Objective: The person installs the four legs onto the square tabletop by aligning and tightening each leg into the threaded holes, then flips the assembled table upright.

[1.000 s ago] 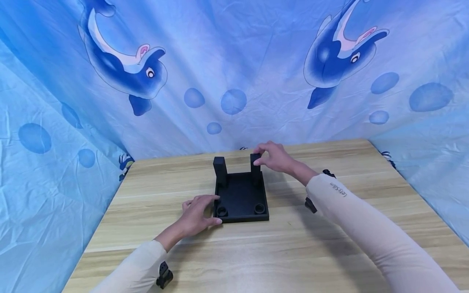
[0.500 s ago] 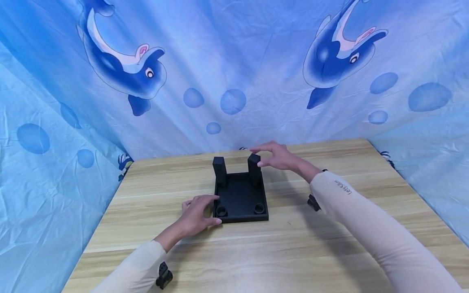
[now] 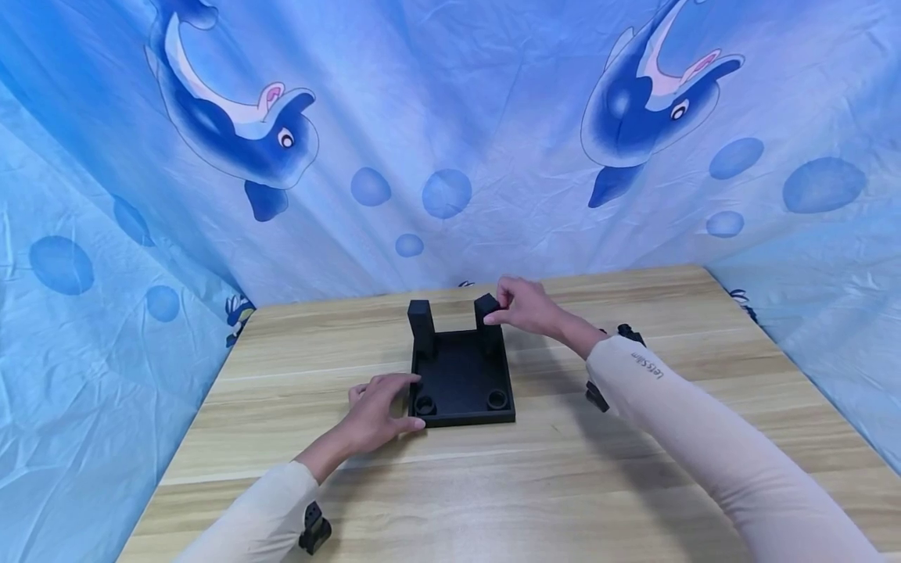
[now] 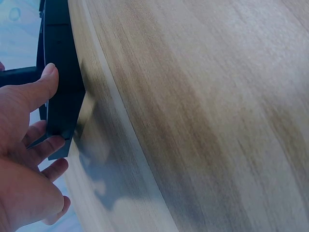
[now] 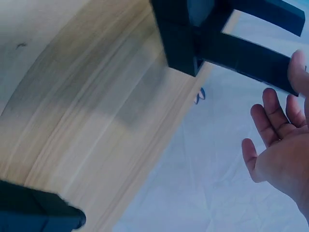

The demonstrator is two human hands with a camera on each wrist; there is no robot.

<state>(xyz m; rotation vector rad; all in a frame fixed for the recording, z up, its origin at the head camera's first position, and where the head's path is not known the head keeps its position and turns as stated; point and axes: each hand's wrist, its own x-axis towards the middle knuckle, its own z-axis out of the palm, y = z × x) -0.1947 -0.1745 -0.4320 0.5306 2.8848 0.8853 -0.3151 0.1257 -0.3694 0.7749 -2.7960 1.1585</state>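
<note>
A small black table top (image 3: 461, 379) lies on the wooden table, underside up, with a raised rim. Two square legs stand upright at its far corners, the left leg (image 3: 422, 328) and the right leg (image 3: 489, 332). Round sockets (image 3: 497, 400) show at both near corners. My left hand (image 3: 376, 414) holds the near left corner, thumb on the front edge and fingers along the left side. With thumb and fingers, my right hand (image 3: 524, 306) pinches the top of the right leg, which looks turned slightly askew. In the right wrist view that leg (image 5: 251, 60) reaches the thumb.
The wooden table (image 3: 450, 493) extends around the black piece on all sides. A blue curtain (image 3: 450, 133) with dolphins hangs behind its back edge and along both sides. Each sleeve carries a black wrist camera, such as the left one (image 3: 314, 528).
My right fingers loosened and spread from the right leg's top, then came back to pinch it. The leg's top has turned a little. My left hand has stayed at the corner.
</note>
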